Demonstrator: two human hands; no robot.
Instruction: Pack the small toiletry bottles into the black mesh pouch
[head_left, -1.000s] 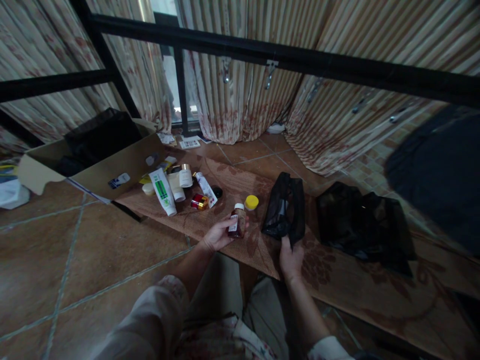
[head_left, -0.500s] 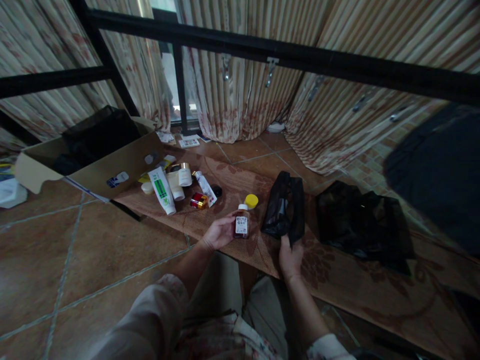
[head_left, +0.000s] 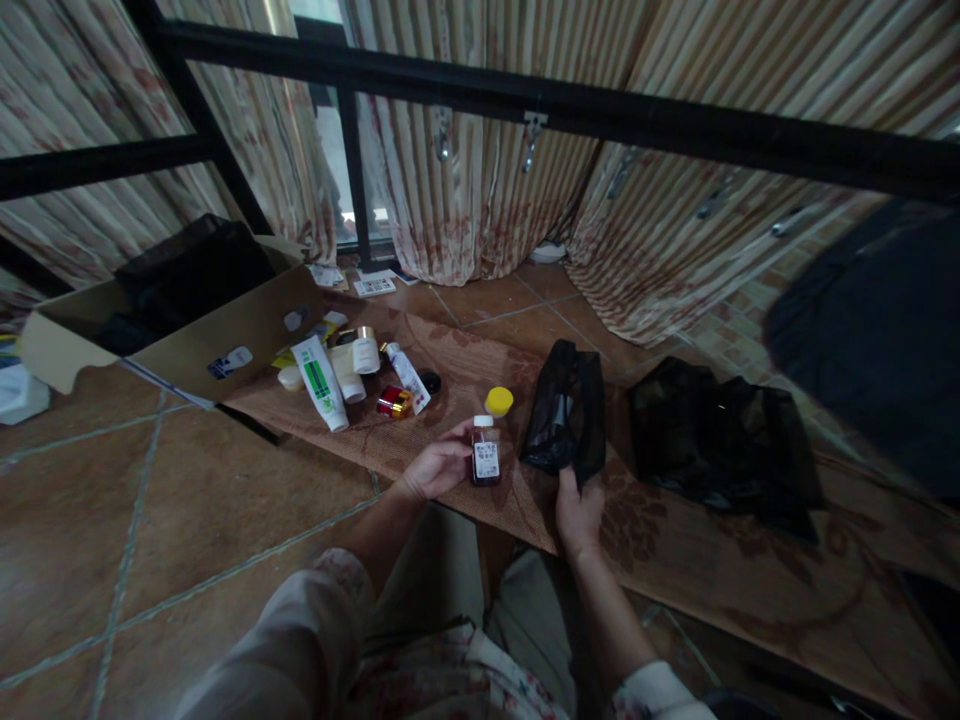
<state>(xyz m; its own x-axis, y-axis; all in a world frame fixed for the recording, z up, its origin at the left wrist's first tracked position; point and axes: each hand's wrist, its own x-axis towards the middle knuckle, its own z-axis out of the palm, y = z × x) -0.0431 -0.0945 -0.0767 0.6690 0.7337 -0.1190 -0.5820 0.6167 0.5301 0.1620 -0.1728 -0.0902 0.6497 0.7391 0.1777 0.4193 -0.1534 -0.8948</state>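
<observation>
My left hand (head_left: 437, 468) grips a small brown bottle (head_left: 486, 455) with a white cap and label, held upright above the patterned mat (head_left: 450, 370). My right hand (head_left: 577, 510) pinches the lower edge of a small black mesh bag (head_left: 564, 415) lying on the mat. A yellow-lidded jar (head_left: 499, 402) stands just behind the bottle. Farther left lie a white and green tube (head_left: 319, 382), a white jar (head_left: 367, 353), a second tube (head_left: 407, 376) and a red and gold item (head_left: 394, 402).
An open cardboard box (head_left: 187, 330) holding black material sits at the left on the tiled floor (head_left: 150, 500). More black mesh bags (head_left: 720, 445) lie on the mat to the right. A black metal rail (head_left: 525, 95) and striped curtains (head_left: 487, 200) stand behind.
My left hand has turned the brown bottle upright and shifted it slightly right, toward the black mesh bag. My right hand keeps its hold on the bag.
</observation>
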